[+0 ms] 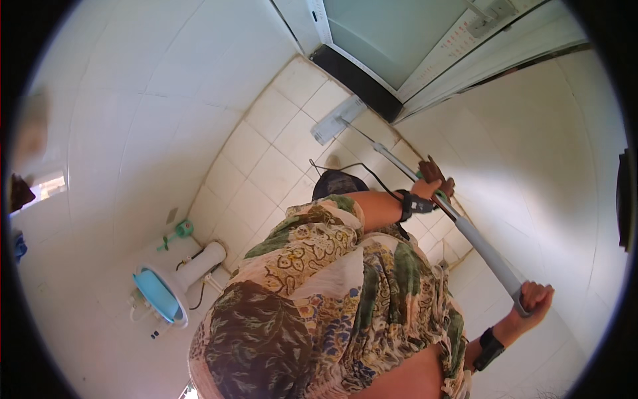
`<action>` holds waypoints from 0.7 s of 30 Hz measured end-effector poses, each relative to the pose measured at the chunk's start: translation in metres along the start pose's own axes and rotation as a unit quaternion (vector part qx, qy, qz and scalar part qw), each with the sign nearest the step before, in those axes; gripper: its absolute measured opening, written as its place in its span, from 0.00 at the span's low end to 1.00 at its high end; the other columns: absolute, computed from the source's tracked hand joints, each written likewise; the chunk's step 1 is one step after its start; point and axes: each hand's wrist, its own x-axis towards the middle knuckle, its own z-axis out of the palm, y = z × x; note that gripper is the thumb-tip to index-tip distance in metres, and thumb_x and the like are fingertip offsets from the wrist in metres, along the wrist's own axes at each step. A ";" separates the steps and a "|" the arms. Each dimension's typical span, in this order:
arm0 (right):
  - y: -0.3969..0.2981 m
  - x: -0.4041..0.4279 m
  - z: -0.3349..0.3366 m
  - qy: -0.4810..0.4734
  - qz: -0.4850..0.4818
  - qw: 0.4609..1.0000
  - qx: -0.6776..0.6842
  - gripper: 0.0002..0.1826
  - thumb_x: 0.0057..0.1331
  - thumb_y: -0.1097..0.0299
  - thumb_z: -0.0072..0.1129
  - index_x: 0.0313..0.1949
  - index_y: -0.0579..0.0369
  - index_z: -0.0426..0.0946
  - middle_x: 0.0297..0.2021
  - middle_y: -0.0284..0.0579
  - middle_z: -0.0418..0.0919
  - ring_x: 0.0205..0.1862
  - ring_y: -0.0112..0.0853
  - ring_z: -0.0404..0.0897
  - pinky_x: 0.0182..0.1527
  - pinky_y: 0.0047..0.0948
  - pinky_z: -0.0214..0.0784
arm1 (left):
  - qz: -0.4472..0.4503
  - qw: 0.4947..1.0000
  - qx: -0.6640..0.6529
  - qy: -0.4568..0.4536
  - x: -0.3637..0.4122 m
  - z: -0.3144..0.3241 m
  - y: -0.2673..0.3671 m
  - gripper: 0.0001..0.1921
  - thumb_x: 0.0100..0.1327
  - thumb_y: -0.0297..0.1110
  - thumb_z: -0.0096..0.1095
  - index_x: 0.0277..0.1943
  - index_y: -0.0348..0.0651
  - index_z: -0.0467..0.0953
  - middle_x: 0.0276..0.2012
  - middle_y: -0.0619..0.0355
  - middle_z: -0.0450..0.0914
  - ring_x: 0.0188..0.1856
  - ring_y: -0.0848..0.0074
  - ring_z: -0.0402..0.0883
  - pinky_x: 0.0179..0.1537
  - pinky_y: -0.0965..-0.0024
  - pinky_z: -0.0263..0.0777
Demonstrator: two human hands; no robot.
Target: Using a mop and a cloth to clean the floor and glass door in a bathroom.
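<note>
A flat mop head (pixel 333 127), whitish and slightly blurred, lies on the beige tiled floor near a doorway. Its long grey and metal handle (pixel 488 252) slants down to the right, across the front of my body. My left hand (pixel 431 183) holds the middle of the handle beside green rings, the thumb on the near side and the darkly shaded fingers reaching past it. The top end of the thick grey grip is in my right hand (pixel 536 299), with the fingers curled around it. Both wrists wear black bands; a black cable runs near the left one.
A frosted glass door (pixel 384 35) stands beyond a black threshold (pixel 356 82). White walls rise on both sides of the narrow floor. At the lower left is a pedestal sink (pixel 184 309) holding a light blue basin (pixel 156 295), with a green long-handled item (pixel 184 228) nearby.
</note>
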 end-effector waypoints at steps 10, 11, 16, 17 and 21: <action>-0.019 -0.013 -0.005 0.101 -0.062 0.993 -0.008 0.18 0.67 0.63 0.34 0.18 0.49 0.51 0.11 0.29 0.43 0.15 0.20 0.41 0.22 0.21 0.43 | -0.045 0.992 0.070 0.096 -0.028 0.029 0.006 0.21 0.56 0.45 0.56 0.35 0.30 0.73 0.28 0.50 0.78 0.28 0.68 0.79 0.27 0.65 0.75; -0.012 -0.016 0.000 0.142 -0.055 0.988 0.007 0.18 0.67 0.63 0.35 0.18 0.49 0.52 0.11 0.29 0.42 0.15 0.20 0.41 0.23 0.21 0.45 | -0.044 0.992 0.072 0.095 -0.034 0.029 0.022 0.21 0.56 0.45 0.56 0.35 0.30 0.73 0.28 0.50 0.78 0.28 0.68 0.79 0.27 0.65 0.75; 0.039 -0.011 -0.028 0.217 0.045 0.972 0.079 0.12 0.62 0.62 0.47 0.24 0.54 0.65 0.18 0.32 0.68 0.19 0.26 0.63 0.35 0.28 0.62 | 0.011 0.989 0.079 0.121 -0.034 -0.007 0.062 0.15 0.58 0.31 0.54 0.44 0.29 0.68 0.36 0.50 0.76 0.38 0.65 0.76 0.31 0.63 0.68; 0.053 -0.011 -0.044 0.166 0.067 0.978 0.107 0.11 0.62 0.62 0.48 0.25 0.54 0.67 0.21 0.33 0.72 0.20 0.27 0.66 0.38 0.31 0.64 | 0.018 0.989 0.067 0.129 -0.026 -0.016 0.067 0.15 0.59 0.31 0.53 0.45 0.29 0.67 0.37 0.50 0.76 0.38 0.64 0.76 0.31 0.63 0.68; 0.101 -0.008 -0.035 0.151 0.094 0.974 0.138 0.10 0.62 0.62 0.47 0.25 0.53 0.68 0.21 0.31 0.71 0.25 0.27 0.68 0.44 0.34 0.63 | 0.098 0.977 -0.184 0.042 0.011 -0.045 0.071 0.17 0.57 0.28 0.53 0.48 0.27 0.63 0.38 0.45 0.75 0.36 0.60 0.77 0.34 0.60 0.73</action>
